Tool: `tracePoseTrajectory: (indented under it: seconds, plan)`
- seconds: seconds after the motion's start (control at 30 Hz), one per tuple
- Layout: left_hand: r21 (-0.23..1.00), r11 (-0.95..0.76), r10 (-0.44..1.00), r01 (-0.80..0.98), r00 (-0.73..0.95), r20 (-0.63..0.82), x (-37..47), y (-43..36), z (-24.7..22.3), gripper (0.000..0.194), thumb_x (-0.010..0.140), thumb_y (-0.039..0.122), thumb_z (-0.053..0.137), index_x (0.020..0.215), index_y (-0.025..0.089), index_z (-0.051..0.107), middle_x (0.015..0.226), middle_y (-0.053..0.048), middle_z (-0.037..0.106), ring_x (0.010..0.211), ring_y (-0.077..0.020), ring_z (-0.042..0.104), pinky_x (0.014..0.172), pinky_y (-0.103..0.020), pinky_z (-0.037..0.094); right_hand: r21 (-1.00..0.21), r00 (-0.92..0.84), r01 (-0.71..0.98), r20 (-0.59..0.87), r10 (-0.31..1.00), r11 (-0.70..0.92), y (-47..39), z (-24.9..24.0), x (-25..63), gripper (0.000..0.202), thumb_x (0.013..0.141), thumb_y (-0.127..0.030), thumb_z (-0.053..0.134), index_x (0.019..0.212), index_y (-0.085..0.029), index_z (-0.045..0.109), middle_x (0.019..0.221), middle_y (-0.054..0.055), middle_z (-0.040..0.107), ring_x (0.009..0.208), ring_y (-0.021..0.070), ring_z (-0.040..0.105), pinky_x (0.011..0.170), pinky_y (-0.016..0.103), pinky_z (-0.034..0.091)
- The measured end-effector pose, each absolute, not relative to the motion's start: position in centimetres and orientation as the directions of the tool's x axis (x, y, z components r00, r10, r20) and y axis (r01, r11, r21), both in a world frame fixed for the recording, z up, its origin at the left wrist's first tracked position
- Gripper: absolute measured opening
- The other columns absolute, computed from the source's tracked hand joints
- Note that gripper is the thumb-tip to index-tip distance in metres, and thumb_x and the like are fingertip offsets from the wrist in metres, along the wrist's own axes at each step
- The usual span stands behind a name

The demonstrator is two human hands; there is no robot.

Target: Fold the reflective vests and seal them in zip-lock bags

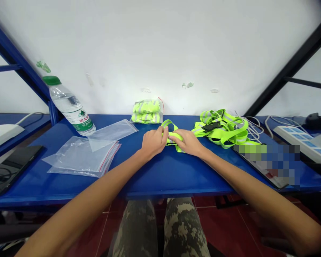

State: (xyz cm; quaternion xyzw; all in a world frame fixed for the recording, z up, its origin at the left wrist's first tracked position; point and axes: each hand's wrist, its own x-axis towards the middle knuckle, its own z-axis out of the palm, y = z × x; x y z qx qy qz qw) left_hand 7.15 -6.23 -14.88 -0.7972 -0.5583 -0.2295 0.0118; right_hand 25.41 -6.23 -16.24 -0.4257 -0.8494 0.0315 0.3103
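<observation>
A folded neon-yellow reflective strap (172, 138) lies between my hands at the middle of the blue table. My left hand (154, 141) is closed on its left end, and my right hand (186, 141) grips its right side. A loop of the strap stands up behind my fingers, and a short end hangs below them. To the right is a loose tangle of similar yellow straps (224, 128) with black buckles. Behind my left hand, bagged yellow straps (146, 112) rest near the wall. Clear zip bags (82, 157) with red seal lines are spread to the left.
A water bottle (72, 109) with a green cap stands at the back left. A dark phone (14, 167) lies at the far left. Power strips (303, 141) and white cables are on the right, beside a partly blurred flat device (270, 169).
</observation>
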Motion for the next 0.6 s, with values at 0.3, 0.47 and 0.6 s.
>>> tracePoseTrajectory:
  seconds: [0.3, 0.47, 0.6]
  plan:
    - [0.301, -0.317, 0.936, 0.899, 0.246, 0.252, 7.4, -4.4, -14.9, 0.05, 0.1, 0.047, 0.024, 0.097, 0.021, 0.066, 0.095, -0.014, 0.073, 0.092, -0.0312, 0.069, 0.077, -0.037, 0.048, -0.462, -0.275, 0.691, 0.543, 0.793, 0.556, -5.3, -17.3, 25.1, 0.036, 0.099, -0.049, 0.042, 0.098, -0.022, 0.066, 0.091, 0.005, 0.07, 0.083, 0.0215, 0.065, 0.075, 0.033, 0.046]
    - [0.315, -0.328, 0.923, 0.891, 0.232, 0.307, 8.1, -4.2, -14.8, 0.026, 0.097, 0.035, 0.041, 0.108, 0.021, 0.06, 0.104, -0.011, 0.071, 0.093, -0.0269, 0.068, 0.075, -0.034, 0.049, -0.293, -0.282, 0.769, 0.642, 0.713, 0.568, -5.9, -17.0, 25.2, 0.042, 0.098, -0.047, 0.044, 0.082, -0.02, 0.071, 0.088, 0.009, 0.064, 0.085, 0.0229, 0.057, 0.079, 0.039, 0.046]
    - [0.33, -0.322, 0.925, 0.887, 0.221, 0.309, 8.5, -3.8, -15.1, 0.021, 0.092, 0.025, 0.048, 0.11, 0.022, 0.057, 0.101, -0.009, 0.071, 0.092, -0.0249, 0.067, 0.074, -0.032, 0.05, -0.316, -0.406, 0.7, 0.562, 0.721, 0.641, -8.3, -15.7, 25.6, 0.041, 0.1, -0.045, 0.042, 0.084, -0.02, 0.07, 0.092, 0.008, 0.067, 0.086, 0.0213, 0.059, 0.082, 0.04, 0.048]
